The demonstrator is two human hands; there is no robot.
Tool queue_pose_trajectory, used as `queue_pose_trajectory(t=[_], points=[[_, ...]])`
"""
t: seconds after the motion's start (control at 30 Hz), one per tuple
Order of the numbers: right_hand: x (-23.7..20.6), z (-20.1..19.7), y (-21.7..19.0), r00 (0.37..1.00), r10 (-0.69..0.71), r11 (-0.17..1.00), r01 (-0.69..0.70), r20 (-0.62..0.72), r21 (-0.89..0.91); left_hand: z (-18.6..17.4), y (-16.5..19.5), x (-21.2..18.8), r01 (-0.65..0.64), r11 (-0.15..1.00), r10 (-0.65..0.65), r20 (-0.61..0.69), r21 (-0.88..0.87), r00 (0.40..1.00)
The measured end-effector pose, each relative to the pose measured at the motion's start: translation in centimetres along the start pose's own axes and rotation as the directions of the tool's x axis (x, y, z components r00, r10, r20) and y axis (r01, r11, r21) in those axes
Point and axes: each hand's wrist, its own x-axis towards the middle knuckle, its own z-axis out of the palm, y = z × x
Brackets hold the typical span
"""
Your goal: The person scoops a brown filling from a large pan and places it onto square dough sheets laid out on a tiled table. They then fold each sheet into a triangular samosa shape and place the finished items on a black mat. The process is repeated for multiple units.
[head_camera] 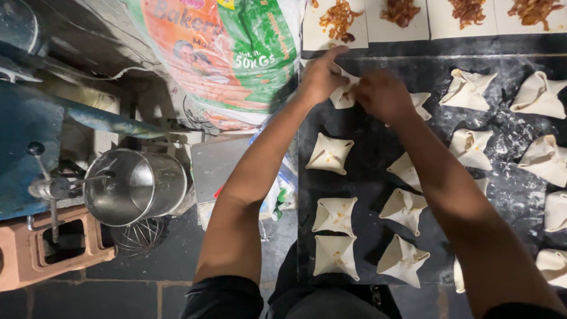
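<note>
Pinching dough parcel, both hands: left, right, arms outstretched.

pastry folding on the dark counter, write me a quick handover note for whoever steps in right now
Left hand: on the dough parcel at the counter's far edge, index finger lifted.
Right hand: fingers pinching the same parcel from the other side. It is still being closed.
Done: folded parcels in rows on the floured dark counter, such as one near the left edge; more to the right.
Left: flat dough squares with filling lined along the far side, not yet folded.
Off to the left: metal bowl, printed sack.
</note>
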Motion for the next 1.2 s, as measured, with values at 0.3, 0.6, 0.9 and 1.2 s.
queue_pose_trajectory(t=[0.3, 0.6, 0.9, 1.2], points=[[4.0, 0.2, 2.1, 0.777, 0.443, 0.422, -0.621, 0.448, 0.660, -1.3, 0.7, -3.4, -0.286, 0.958, 0.284, 0.096, 0.008, 0.954], [6.3, 4.4, 2.3, 0.662, 0.585, 0.288, -0.709, 0.468, 0.643, -2.9, 1.1, -8.8, -0.425, 0.708, 0.548, -0.060, 0.564, 0.834], [0.1, 4.0, -3.6, 0.993, 0.095, 0.968, -0.076, -0.070, 0.238, 1.6, -2.4, -7.0, 0.166, 0.980, -0.191, -0.302, -0.108, 0.934], [-2.9, -2.6, -8.3, 0.989, 0.103, 0.991, -0.093, -0.108, 0.096, 3.7, -3.0, -7.8, 0.137, 0.988, -0.150, -0.281, -0.068, 0.948]])
